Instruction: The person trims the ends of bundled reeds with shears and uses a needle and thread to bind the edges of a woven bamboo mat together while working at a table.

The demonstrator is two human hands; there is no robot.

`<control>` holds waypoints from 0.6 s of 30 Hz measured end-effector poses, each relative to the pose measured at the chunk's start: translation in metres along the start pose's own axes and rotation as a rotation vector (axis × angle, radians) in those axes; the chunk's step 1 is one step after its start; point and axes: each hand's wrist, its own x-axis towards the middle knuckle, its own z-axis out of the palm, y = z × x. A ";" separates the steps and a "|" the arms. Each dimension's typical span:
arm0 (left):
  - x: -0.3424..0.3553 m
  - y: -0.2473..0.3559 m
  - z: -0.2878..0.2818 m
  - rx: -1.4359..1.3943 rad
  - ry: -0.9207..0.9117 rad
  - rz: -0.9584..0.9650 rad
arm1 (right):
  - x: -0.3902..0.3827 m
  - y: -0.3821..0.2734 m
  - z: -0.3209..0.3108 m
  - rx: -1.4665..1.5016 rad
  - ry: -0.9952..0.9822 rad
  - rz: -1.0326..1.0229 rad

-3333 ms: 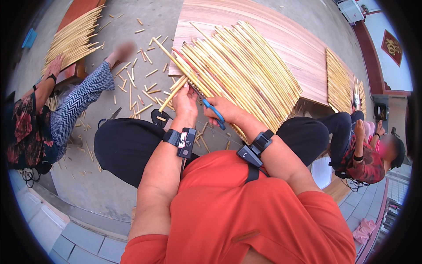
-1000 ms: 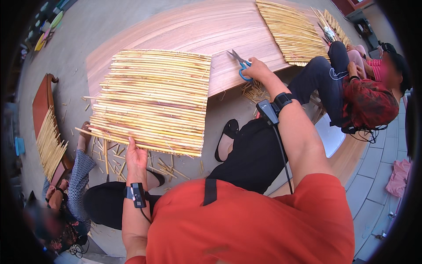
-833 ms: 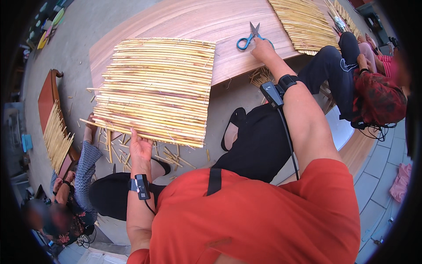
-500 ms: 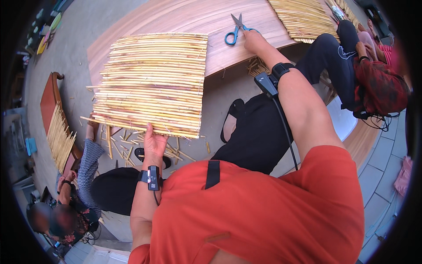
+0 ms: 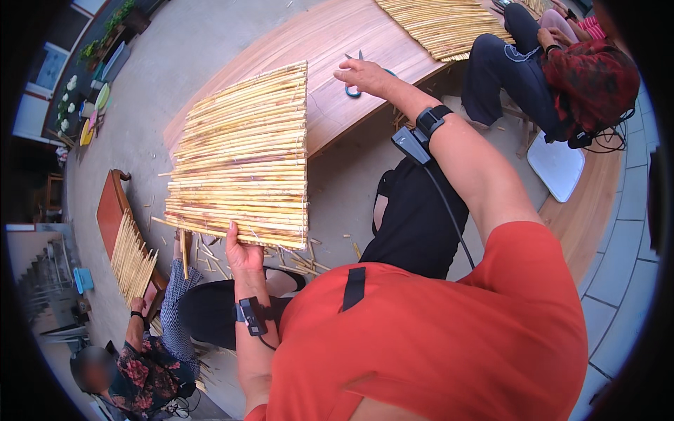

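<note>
A mat of yellow stalks [image 5: 239, 158], bound in rows with thread, is tilted up over the table's near edge. My left hand [image 5: 244, 252] grips its near edge, the thumb on top and the fingers hidden underneath. Loose thread trails off the mat's right side. On the wooden table, to the right of the mat, lies a pair of scissors [image 5: 361, 54] with blue-green handles. My right hand [image 5: 366, 76] is over the scissors and covers their middle; its fingers reach out to the left, holding nothing that I can see.
The wooden table [image 5: 337, 42] carries another stalk mat [image 5: 439, 28] at its far right. Cut stalk pieces [image 5: 302, 263] litter the floor below. A co-worker [image 5: 151, 358] sits at the lower left by a bench with stalks [image 5: 133, 259]; another person [image 5: 590, 91] sits at the right.
My right hand has come off the scissors' handles and shifted left across them; the scissors stay on the table. My left hand still holds the mat, which is now tilted more steeply.
</note>
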 end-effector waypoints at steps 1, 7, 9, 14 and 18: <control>-0.006 0.000 -0.003 0.007 -0.024 0.023 | -0.013 -0.017 0.007 0.229 -0.096 0.116; -0.026 0.009 0.031 0.015 -0.214 0.039 | -0.050 -0.050 0.007 0.767 -0.055 -0.087; -0.021 0.019 0.036 0.073 -0.250 0.104 | -0.060 -0.056 0.000 0.851 -0.138 -0.225; -0.032 0.037 0.049 0.106 -0.369 0.133 | -0.066 -0.059 -0.007 0.560 -0.598 -0.134; -0.032 0.043 0.057 0.093 -0.387 0.186 | -0.068 -0.051 -0.006 0.509 -0.618 -0.108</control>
